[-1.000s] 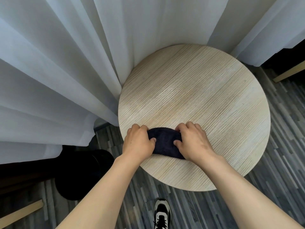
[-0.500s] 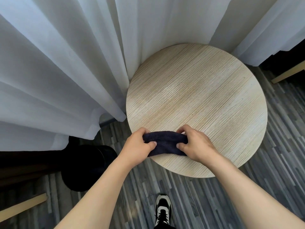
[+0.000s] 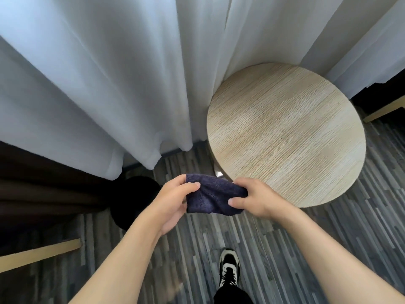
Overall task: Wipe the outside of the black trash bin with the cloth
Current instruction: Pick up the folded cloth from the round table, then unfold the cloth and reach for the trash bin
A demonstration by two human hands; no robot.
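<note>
A dark navy cloth hangs in the air between my two hands, folded and a little crumpled. My left hand pinches its left end and my right hand grips its right end. The black trash bin stands on the floor just left of my left hand, partly hidden by my left forearm and by the dark shadow under the curtain. The cloth is apart from the bin.
A round light-wood table stands to the right, its near edge beside my right hand. White curtains hang behind and to the left. My shoe is on the grey striped floor. A wooden furniture leg lies low left.
The cloth has been lifted off the table top and carried left, off the table's edge. Both hands still hold it. The view has swung left, bringing the bin closer to the hands.
</note>
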